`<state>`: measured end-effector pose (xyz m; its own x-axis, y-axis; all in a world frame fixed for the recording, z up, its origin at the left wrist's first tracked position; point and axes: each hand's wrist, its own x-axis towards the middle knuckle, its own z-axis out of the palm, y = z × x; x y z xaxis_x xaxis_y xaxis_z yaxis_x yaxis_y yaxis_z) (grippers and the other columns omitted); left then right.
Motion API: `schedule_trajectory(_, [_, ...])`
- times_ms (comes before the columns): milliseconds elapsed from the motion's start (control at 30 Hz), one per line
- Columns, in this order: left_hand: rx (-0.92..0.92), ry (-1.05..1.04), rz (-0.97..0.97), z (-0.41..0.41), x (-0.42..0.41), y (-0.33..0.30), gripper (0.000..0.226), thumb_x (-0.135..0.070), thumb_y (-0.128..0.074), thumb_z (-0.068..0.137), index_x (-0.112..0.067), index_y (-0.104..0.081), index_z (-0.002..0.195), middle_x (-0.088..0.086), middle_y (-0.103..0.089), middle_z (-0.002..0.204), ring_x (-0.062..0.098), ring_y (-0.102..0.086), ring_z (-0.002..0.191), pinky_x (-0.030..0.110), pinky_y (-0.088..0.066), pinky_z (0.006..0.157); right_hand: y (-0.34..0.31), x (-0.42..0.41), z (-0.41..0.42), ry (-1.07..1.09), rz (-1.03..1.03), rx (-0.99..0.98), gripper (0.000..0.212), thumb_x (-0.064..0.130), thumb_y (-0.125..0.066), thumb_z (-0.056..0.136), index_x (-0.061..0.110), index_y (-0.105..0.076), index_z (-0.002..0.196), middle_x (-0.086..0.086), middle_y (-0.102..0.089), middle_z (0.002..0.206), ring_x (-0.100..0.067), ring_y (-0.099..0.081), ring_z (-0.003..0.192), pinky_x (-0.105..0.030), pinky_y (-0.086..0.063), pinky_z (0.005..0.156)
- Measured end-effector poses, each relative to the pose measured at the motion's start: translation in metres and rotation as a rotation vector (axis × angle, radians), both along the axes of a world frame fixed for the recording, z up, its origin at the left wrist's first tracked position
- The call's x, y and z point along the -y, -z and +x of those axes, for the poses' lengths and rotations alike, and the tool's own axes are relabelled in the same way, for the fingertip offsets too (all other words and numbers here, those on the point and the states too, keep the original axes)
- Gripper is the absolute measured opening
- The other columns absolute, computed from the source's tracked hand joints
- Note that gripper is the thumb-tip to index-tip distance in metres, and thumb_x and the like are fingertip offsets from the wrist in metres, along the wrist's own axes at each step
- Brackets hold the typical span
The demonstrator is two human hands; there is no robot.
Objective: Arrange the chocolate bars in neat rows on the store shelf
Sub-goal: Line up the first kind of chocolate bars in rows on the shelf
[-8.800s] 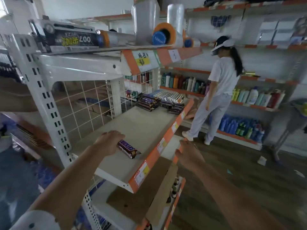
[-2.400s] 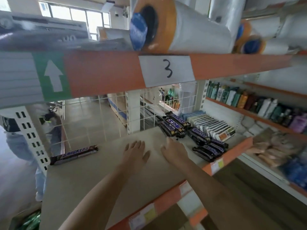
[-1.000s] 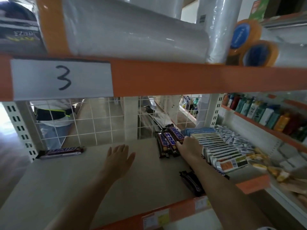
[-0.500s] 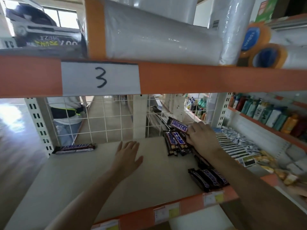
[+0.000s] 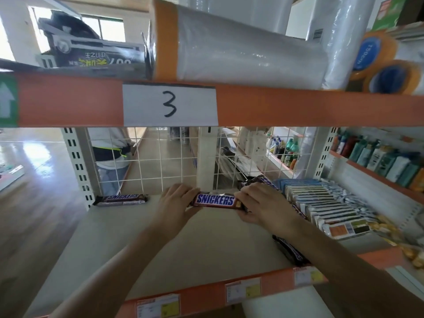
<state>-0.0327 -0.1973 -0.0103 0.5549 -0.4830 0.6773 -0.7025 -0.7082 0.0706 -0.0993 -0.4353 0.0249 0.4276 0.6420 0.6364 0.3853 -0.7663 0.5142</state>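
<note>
Brown Snickers bar (image 5: 215, 200) held level btwn both grips: left hand (image 5: 176, 203) & right hand (image 5: 263, 205) pinch its ends

- There is only one view, from a camera worn on the person's head, so no second view shares the scene.
- It looks forward and a little down, under the orange edge of the upper shelf (image 5: 298, 106) and onto the shelf board (image 5: 206, 253).
- It stands close: both forearms enter from the bottom edge.
- The wide lens bends the straight lines at the borders.
- Through the wire grid (image 5: 160, 161) at the back, it sees the aisle behind.
</note>
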Motion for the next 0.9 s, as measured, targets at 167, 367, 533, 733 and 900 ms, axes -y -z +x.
schedule_trajectory(167, [0.072, -0.005, 0.055, 0.000, -0.017, 0.000, 0.042, -0.047, -0.044, 0.081, -0.015, -0.070, 0.093, -0.004, -0.062, 0.080, 0.017, -0.059, 0.076, 0.029, -0.047, 0.071, 0.009, -0.007, 0.009, -0.014, 0.103, -0.087, 0.029, 0.034, -0.052, 0.082, 0.012, -0.067, 0.095, -0.002, -0.066, 0.089, -0.015, -0.060, 0.079, -0.025, -0.048, 0.073])
schedule_trajectory(367, [0.129, -0.069, -0.044, 0.004, -0.028, 0.008, 0.040, -0.045, -0.047, 0.081, -0.013, -0.069, 0.090, -0.002, -0.061, 0.077, 0.012, -0.045, 0.079, 0.026, -0.039, 0.072, 0.005, -0.021, 0.007, 0.057, 1.125, -0.893, 0.041, 0.037, -0.064, 0.083, 0.030, -0.051, 0.122, 0.012, -0.059, 0.103, -0.003, -0.057, 0.094, -0.017, -0.045, 0.075])
schedule_trajectory(533, [0.163, -0.066, -0.047, -0.002, -0.030, 0.016, 0.058, -0.054, -0.028, 0.094, -0.014, -0.070, 0.090, -0.002, -0.063, 0.078, 0.015, -0.048, 0.078, 0.026, -0.032, 0.074, 0.012, -0.030, 0.013, -0.010, 1.120, -1.074, 0.016, 0.036, -0.056, 0.088, 0.025, -0.064, 0.096, 0.002, -0.065, 0.092, -0.005, -0.063, 0.081, -0.018, -0.052, 0.073])
schedule_trajectory(733, [0.143, -0.099, -0.014, 0.000, -0.036, 0.030, 0.058, -0.054, -0.028, 0.093, -0.014, -0.069, 0.092, -0.002, -0.062, 0.076, 0.018, -0.057, 0.072, 0.029, -0.036, 0.077, 0.022, -0.045, 0.020, 0.010, 1.108, -1.017, 0.023, 0.023, -0.055, 0.092, 0.006, -0.067, 0.101, 0.008, -0.062, 0.078, -0.002, -0.059, 0.066, -0.011, -0.048, 0.060])
schedule_trajectory(900, [-0.032, -0.055, -0.125, -0.005, -0.036, 0.029, 0.041, -0.050, -0.047, 0.087, -0.015, -0.062, 0.104, -0.003, -0.059, 0.084, 0.015, -0.054, 0.074, 0.026, -0.043, 0.069, 0.018, -0.054, 0.020, -0.049, 1.223, -0.959, 0.015, 0.022, -0.053, 0.093, 0.013, -0.065, 0.091, 0.005, -0.063, 0.075, -0.008, -0.059, 0.065, -0.017, -0.051, 0.058])
